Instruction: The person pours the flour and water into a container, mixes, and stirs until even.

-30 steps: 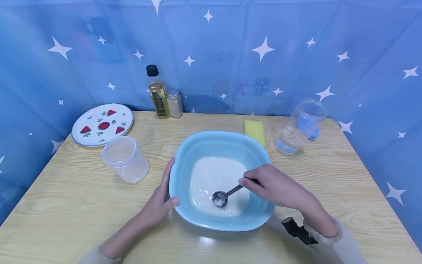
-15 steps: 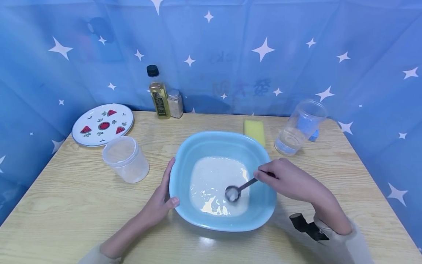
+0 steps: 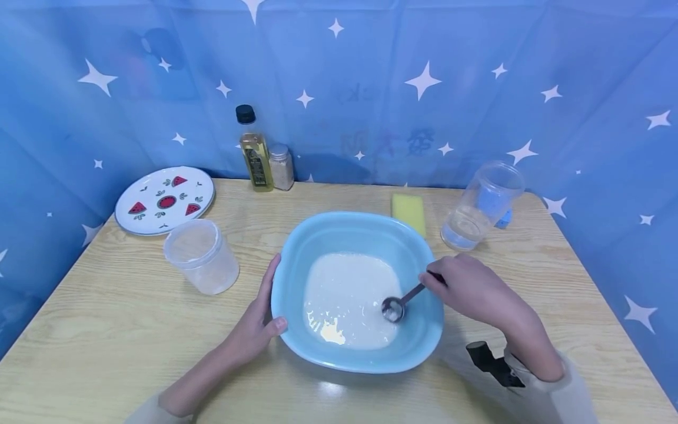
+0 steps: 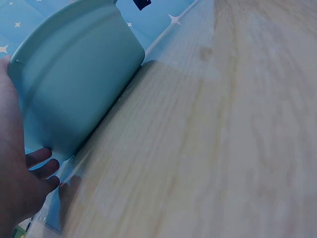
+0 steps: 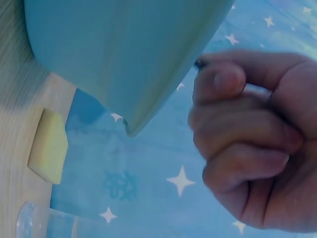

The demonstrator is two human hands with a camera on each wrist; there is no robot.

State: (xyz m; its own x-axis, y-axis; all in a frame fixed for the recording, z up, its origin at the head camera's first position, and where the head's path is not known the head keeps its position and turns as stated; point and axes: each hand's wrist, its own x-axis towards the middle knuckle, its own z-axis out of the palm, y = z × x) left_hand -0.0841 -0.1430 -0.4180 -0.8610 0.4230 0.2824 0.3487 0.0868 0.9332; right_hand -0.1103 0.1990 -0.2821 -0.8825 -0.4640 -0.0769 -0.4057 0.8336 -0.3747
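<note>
A light-blue plastic basin (image 3: 352, 235) stands on the table with a pool of milky white liquid (image 3: 346, 282) in it. My left hand (image 3: 255, 323) holds its left side, the thumb at the rim and the other fingers against the outer wall; the left wrist view shows those fingers (image 4: 43, 171) by the basin wall (image 4: 79, 74). Between thumb and curled fingers, my right hand (image 3: 471, 291) grips the handle of a dark, round-bowled measuring spoon (image 3: 393, 309). The spoon's bowl is at the right edge of the liquid. In the right wrist view the right hand (image 5: 247, 139) hides most of the handle.
A yellow sponge (image 3: 409, 213) lies behind the basin, and a clear cup with water (image 3: 468, 221) stands to its right. At left are a frosted jar (image 3: 208, 265) and a watermelon-patterned plate (image 3: 153, 203). An oil bottle (image 3: 256, 159) and a small shaker jar (image 3: 282, 168) stand at the back.
My right hand has moved the spoon rightward through the white liquid, from near the middle to the basin's right side. The left hand and the basin have stayed in place.
</note>
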